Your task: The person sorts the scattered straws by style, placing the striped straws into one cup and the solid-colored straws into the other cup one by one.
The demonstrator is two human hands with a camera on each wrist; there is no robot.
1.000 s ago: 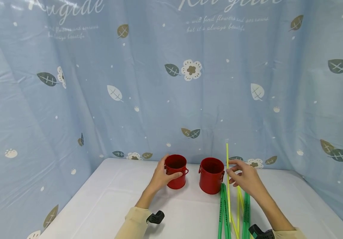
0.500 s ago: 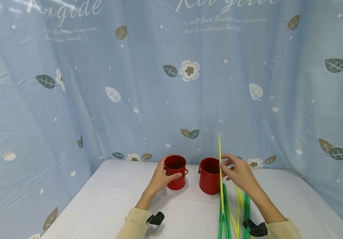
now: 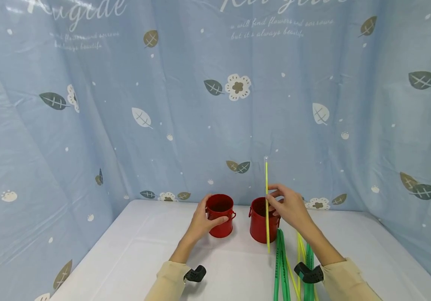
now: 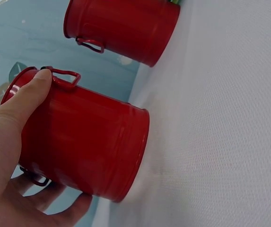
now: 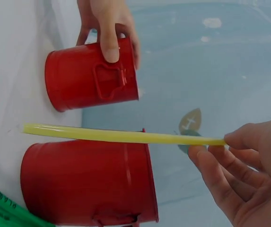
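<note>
My left hand (image 3: 201, 220) grips the left red bucket (image 3: 221, 229) from its left side. Its thumb lies near the rim beside a small handle, and the fingers reach round the far side. That bucket stands upright on the table. Between thumb and fingertips, my right hand (image 3: 287, 207) pinches a thin yellow stick (image 3: 267, 225), held nearly upright. In the head view, the stick passes in front of the right red bucket (image 3: 257, 228). The right wrist view shows the yellow stick (image 5: 88, 134) outside that bucket's wall; whether they touch I cannot tell.
Green strips (image 3: 281, 263) with dark print lie on the white table (image 3: 238, 271), just in front of the right bucket. More yellow sticks (image 3: 300, 251) lie beside them, partly under my right forearm. A blue patterned curtain (image 3: 185, 104) hangs behind the table.
My right hand has moved left and slightly up, carrying the yellow stick from beside the right bucket to in front of it. My left hand keeps its hold on the left bucket.
</note>
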